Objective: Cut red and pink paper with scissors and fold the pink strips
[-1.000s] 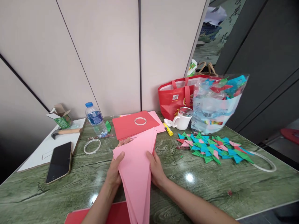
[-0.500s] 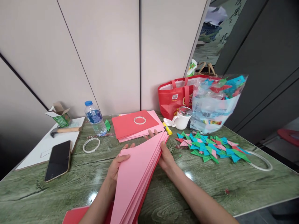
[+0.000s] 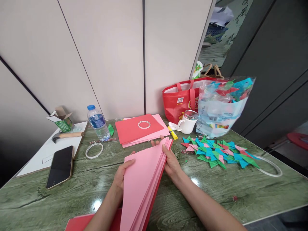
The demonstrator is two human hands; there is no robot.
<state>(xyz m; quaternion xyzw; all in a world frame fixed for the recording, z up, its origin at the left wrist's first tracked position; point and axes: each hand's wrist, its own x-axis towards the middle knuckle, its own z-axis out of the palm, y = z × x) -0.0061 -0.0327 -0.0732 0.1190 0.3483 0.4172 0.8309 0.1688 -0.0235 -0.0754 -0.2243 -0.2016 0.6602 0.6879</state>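
Both my hands hold a thick stack of pink paper sheets [image 3: 141, 179] raised above the green marble table [image 3: 240, 186]. My left hand [image 3: 121, 175] grips the stack's left edge, thumb on top. My right hand [image 3: 169, 160] clasps its far right edge, fingers wrapped under the sheets. The stack's far corner points toward a second pile of red and pink sheets [image 3: 134, 130] lying flat, with a tape ring [image 3: 144, 124] on top. A red sheet [image 3: 79, 222] lies beneath the stack at the near table edge.
A phone [image 3: 60, 166], tape ring [image 3: 93, 150], water bottle [image 3: 97, 123], hammer [image 3: 67, 135] and small box [image 3: 61, 119] are at the left. Glue stick [image 3: 172, 132], white mug [image 3: 187, 123], red bag [image 3: 181, 98], plastic bag [image 3: 221, 106] and several folded paper triangles [image 3: 216, 152] are at the right.
The pink stack swung from pointing straight ahead to leaning right. My right hand slid up to its far right edge, and my left hand shifted along the left edge.
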